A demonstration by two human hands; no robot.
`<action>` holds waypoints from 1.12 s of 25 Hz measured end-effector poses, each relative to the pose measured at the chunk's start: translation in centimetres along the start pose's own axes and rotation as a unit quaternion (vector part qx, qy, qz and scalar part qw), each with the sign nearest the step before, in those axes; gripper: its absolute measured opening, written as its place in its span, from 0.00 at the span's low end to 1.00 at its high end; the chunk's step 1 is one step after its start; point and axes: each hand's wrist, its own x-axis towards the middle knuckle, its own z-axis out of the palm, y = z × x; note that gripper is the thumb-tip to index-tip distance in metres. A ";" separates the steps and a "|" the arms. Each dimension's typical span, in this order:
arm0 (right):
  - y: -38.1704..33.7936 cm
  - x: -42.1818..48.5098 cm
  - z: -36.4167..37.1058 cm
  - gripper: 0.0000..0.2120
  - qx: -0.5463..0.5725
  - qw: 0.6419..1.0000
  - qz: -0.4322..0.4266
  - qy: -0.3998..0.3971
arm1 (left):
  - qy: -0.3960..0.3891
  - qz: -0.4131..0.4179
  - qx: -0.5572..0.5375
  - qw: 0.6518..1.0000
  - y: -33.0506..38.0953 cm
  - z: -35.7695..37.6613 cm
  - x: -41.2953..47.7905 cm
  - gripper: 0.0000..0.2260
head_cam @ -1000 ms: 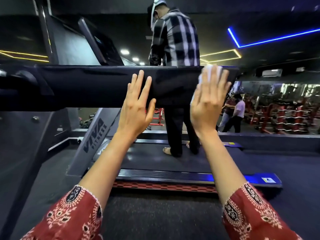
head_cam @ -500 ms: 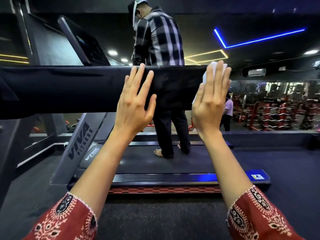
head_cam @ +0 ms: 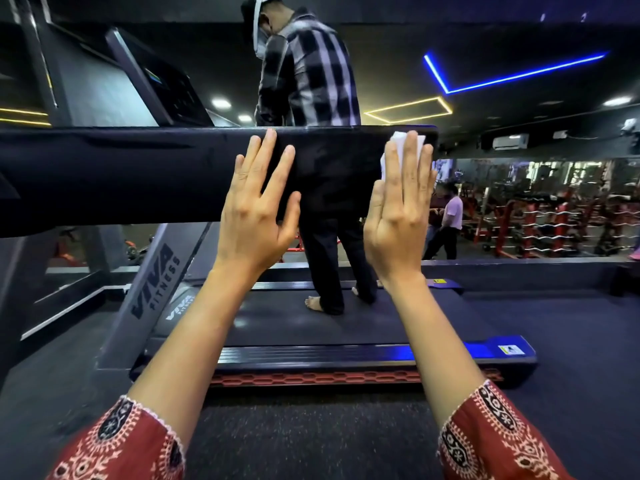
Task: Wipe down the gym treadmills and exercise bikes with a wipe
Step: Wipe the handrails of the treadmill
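Two bare hands press flat against the broad black side rail (head_cam: 156, 174) of a treadmill in a dimly lit gym. The right hand (head_cam: 398, 216) pins a folded white wipe (head_cam: 398, 147) against the rail near its far right end, fingers straight and held close together over the cloth, whose top edge and left corner show above and beside the fingertips. The left hand (head_cam: 256, 216) lies beside it, well apart, palm open on the bare rail with fingers spread and the thumb angled out; it holds nothing. Both forearms emerge from red patterned sleeves (head_cam: 498, 441) at the bottom of the view. Beyond the rail, on the neighbouring treadmill (head_cam: 346, 355) marked "VIVA FITNESS" on its grey upright, a person in a black-and-white checked shirt (head_cam: 311, 74) stands barefoot on the belt, facing the tilted console (head_cam: 159, 81). In the background at right, two people (head_cam: 446, 220) stand near rows of red weight racks (head_cam: 547, 220). Blue (head_cam: 502, 77) and yellow light strips (head_cam: 408, 109) run across the dark ceiling.
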 end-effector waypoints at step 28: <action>-6.2 1.3 3.7 0.22 -0.025 0.995 -0.085 -0.040 | 0.026 -0.045 0.020 0.998 -4.7 -2.8 -2.3 0.20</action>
